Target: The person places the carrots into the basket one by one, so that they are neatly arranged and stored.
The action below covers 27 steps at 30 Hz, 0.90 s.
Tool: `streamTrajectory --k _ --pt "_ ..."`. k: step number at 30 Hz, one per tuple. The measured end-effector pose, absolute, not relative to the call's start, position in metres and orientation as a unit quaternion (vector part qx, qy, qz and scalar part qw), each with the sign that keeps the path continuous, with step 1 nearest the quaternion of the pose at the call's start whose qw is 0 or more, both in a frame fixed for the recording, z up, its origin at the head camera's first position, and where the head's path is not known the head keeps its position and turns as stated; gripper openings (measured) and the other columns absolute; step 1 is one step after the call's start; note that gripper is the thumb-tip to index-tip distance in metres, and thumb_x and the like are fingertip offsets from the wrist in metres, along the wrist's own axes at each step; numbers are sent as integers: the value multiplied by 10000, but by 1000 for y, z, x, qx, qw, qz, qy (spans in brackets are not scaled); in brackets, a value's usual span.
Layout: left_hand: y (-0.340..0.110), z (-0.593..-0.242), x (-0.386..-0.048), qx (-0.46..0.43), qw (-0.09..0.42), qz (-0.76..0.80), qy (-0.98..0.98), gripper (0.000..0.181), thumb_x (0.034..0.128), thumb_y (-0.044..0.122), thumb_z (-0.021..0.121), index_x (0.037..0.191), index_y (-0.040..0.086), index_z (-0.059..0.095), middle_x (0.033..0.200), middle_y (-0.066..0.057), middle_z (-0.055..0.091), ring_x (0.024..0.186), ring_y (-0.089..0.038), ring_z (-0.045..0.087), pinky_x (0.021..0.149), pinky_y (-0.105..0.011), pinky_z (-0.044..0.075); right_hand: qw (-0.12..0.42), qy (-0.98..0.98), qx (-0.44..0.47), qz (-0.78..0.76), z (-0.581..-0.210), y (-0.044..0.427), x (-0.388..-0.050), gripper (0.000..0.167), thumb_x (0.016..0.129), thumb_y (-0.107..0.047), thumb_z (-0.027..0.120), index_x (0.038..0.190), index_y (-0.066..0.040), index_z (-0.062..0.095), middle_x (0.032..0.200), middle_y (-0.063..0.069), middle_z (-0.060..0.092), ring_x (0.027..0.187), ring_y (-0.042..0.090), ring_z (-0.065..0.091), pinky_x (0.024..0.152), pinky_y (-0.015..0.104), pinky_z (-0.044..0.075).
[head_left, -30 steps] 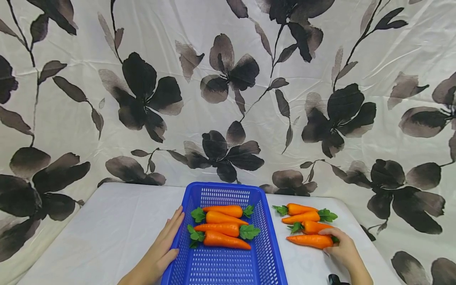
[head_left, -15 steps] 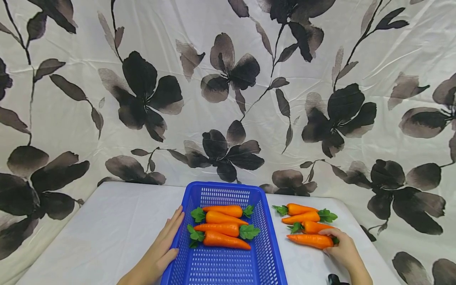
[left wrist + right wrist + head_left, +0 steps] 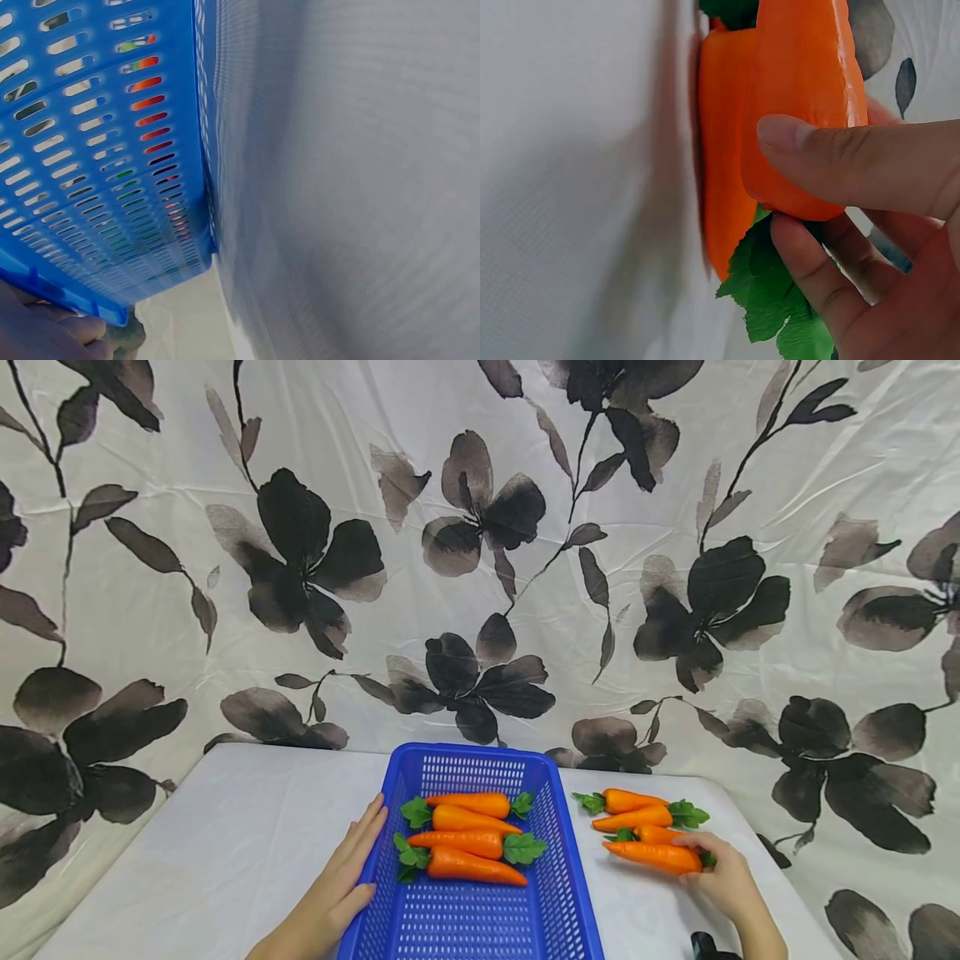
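My right hand point(image 3: 722, 870) pinches an orange carrot point(image 3: 651, 856) near its leafy end, thumb on one side and fingers on the other. In the right wrist view the held carrot point(image 3: 802, 90) is raised off the white cloth, in front of another carrot point(image 3: 721, 142). With extended fingers my left hand point(image 3: 339, 883) rests along the left rim of a blue perforated basket point(image 3: 572, 852). Several carrots point(image 3: 468, 842) with green tops lie across the basket's far half. The left wrist view shows the basket's outer wall point(image 3: 97, 150) and part of the left hand point(image 3: 49, 330).
Beside the basket on the right lie more carrots point(image 3: 633, 817) on the white-covered table point(image 3: 225, 827). A small black object point(image 3: 703, 945) shows below my right hand. Behind the table hangs a flower-patterned cloth point(image 3: 465, 610).
My right hand has lifted the nearest carrot slightly off the table, and it now covers more of the carrot behind it. The left hand and basket stay still.
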<state>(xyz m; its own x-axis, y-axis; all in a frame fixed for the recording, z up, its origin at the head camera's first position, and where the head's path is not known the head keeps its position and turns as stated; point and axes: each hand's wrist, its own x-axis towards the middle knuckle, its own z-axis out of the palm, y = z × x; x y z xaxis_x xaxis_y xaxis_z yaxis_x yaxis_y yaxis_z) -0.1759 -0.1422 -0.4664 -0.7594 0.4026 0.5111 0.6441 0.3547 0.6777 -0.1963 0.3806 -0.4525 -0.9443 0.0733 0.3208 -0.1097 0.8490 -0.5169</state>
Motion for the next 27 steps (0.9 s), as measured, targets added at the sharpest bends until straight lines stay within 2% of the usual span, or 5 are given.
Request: streamTrajectory --k 2,3,12,22,27 --pt "-142 -467 -176 -324 131 -467 -812 786 819 11 444 1562 -22 192 1645 -191 84 1522 -188 37 1129 -127 -68 141 -947 25 288 -452 390 -200 473 579 112 806 1017 -55 737 1060 124 700 983 272 597 746 286 473" --pt "-142 -467 -176 -325 132 -466 -812 785 818 11 445 1561 -22 193 1644 -193 86 1522 -192 39 1129 -127 -68 134 -947 28 291 -451 392 -200 476 586 100 812 1033 -47 736 1067 140 697 981 298 596 735 304 478" --pt "-143 -470 -177 -322 123 -460 -819 790 816 8 448 1558 -39 181 1640 -213 74 1523 -175 16 1131 -142 -86 162 -940 18 300 -437 379 -197 495 594 146 789 1044 -54 734 1058 138 672 861 188 523 608 231 450" --pt "-144 -470 -178 -322 124 -454 -821 796 812 5 451 1560 -31 182 1640 -213 78 1525 -216 25 1135 -151 -90 165 -938 27 303 -419 369 -192 475 631 109 829 1068 -44 721 1083 160 664 933 251 548 640 230 494" --pt "-144 -469 -178 -321 121 -457 -821 803 808 -7 450 1564 -23 179 1643 -203 71 1524 -220 26 1136 -154 -91 175 -937 39 300 -413 364 -191 485 637 104 834 1078 -66 723 1118 142 671 936 200 555 656 232 511"
